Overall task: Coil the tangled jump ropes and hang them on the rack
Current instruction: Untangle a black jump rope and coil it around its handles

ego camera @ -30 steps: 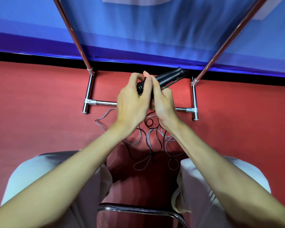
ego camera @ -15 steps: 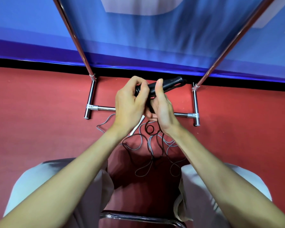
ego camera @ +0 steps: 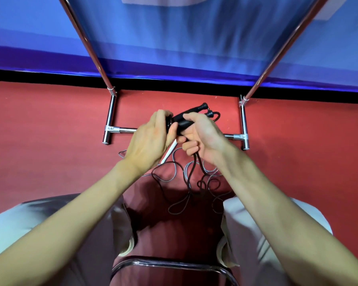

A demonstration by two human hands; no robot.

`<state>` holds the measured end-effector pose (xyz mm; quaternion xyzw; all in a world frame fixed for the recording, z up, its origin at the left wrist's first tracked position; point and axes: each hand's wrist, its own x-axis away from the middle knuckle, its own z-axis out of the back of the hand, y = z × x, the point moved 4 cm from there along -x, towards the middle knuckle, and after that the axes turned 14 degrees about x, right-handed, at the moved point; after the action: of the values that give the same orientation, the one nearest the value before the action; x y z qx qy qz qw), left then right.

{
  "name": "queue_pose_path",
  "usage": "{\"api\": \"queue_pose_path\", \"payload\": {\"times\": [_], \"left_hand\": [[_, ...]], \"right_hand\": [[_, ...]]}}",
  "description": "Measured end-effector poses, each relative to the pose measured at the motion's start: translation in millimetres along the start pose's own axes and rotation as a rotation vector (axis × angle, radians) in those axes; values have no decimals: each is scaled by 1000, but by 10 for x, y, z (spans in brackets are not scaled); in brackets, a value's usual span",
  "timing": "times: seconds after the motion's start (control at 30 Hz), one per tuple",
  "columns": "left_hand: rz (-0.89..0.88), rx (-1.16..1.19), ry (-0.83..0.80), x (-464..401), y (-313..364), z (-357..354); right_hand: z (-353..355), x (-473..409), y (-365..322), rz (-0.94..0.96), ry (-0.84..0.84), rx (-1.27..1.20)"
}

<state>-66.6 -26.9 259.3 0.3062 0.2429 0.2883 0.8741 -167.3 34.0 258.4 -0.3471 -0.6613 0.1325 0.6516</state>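
Note:
Two black jump rope handles [ego camera: 191, 114] are held side by side above the floor. My right hand [ego camera: 203, 139] grips their middle, and the black cord [ego camera: 196, 168] runs down out of its curled fingers. My left hand [ego camera: 151, 141] holds the butt ends of the handles with its fingers curled round them. Below my hands a tangle of black and grey ropes [ego camera: 194, 184] lies on the red floor, with a white handle [ego camera: 170, 151] poking out under my left hand. The chrome rack [ego camera: 112, 112] stands just beyond my hands.
The rack's low crossbar [ego camera: 124, 130] and its right foot [ego camera: 244, 124] sit on the red floor [ego camera: 50, 131]. A blue banner [ego camera: 174, 38] hangs behind the slanted poles. My knees frame the ropes, and a chair's chrome rim [ego camera: 174, 263] shows at the bottom.
Both hands have come down and nearer with the black handles. My right hand has closed round the handles and the cord, and the hanging black rope now sways lower.

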Motion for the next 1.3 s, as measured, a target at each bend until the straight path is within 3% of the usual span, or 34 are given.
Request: {"api": "queue_pose_path", "payload": {"times": [0.1, 0.27, 0.43, 0.5, 0.7, 0.87, 0.93, 1.0, 1.13, 1.3], "left_hand": [[-27, -7, -74, 69, 61, -79], [-145, -34, -176, 102, 96, -177], [-88, 81, -127, 128, 29, -154], [17, 244, -68, 133, 31, -133], [579, 691, 211, -35, -87, 15], [968, 831, 62, -28, -191, 102], [1047, 914, -4, 23, -184, 44], [1053, 907, 49, 32, -188, -16], [945, 722, 320, -46, -237, 53], [730, 624, 504, -133, -141, 249]], "right_hand": [[71, 7, 38, -49, -6, -62], [104, -78, 145, -36, 153, -84], [82, -133, 63, 106, 222, -120], [83, -149, 55, 176, 276, -121], [50, -183, -2, 387, 233, 44], [-106, -153, 19, 584, 196, 91], [-137, -158, 1, 650, 231, 82], [-171, -164, -21, 691, 292, 82], [-208, -170, -20, 666, 411, 135], [-184, -156, 30, 418, 429, 474]]}}
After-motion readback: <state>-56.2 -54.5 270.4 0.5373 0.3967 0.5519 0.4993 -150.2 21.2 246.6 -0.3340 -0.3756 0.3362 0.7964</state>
